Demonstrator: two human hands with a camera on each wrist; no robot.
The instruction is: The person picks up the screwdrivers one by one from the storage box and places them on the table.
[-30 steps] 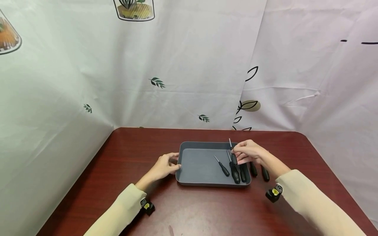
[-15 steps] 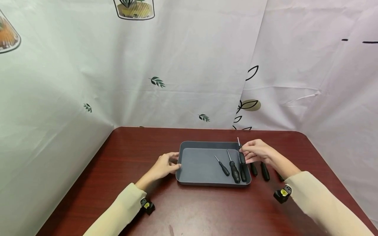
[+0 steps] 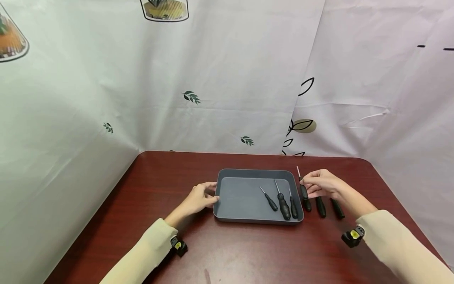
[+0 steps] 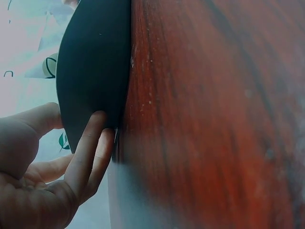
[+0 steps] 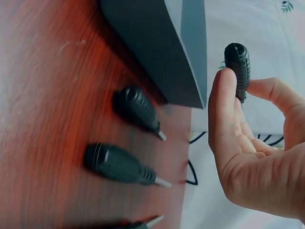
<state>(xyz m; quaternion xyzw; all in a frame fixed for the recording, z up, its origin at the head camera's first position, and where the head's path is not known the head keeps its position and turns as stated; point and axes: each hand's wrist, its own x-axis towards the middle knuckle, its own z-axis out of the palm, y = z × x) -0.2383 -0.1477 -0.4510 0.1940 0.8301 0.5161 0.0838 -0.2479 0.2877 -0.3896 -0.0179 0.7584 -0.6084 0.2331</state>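
Observation:
My right hand pinches a small black-handled screwdriver between thumb and fingers, its shaft pointing up and away, just outside the tray's right wall. In the right wrist view, the held screwdriver's ribbed handle appears above the table. My left hand holds the left end of the grey tray, with fingertips against its outer wall. Three screwdrivers lie in the tray's right half: a small one, a thicker one and a slim one.
Right of the tray, more black screwdrivers lie on the red-brown table: one partly behind the held one, one in the middle, and one near my right wrist. A white printed curtain hangs behind the table.
My right hand has moved right with the screwdriver, from over the tray's right part to beyond its right wall, uncovering screwdrivers in the tray. The left hand stays at the tray.

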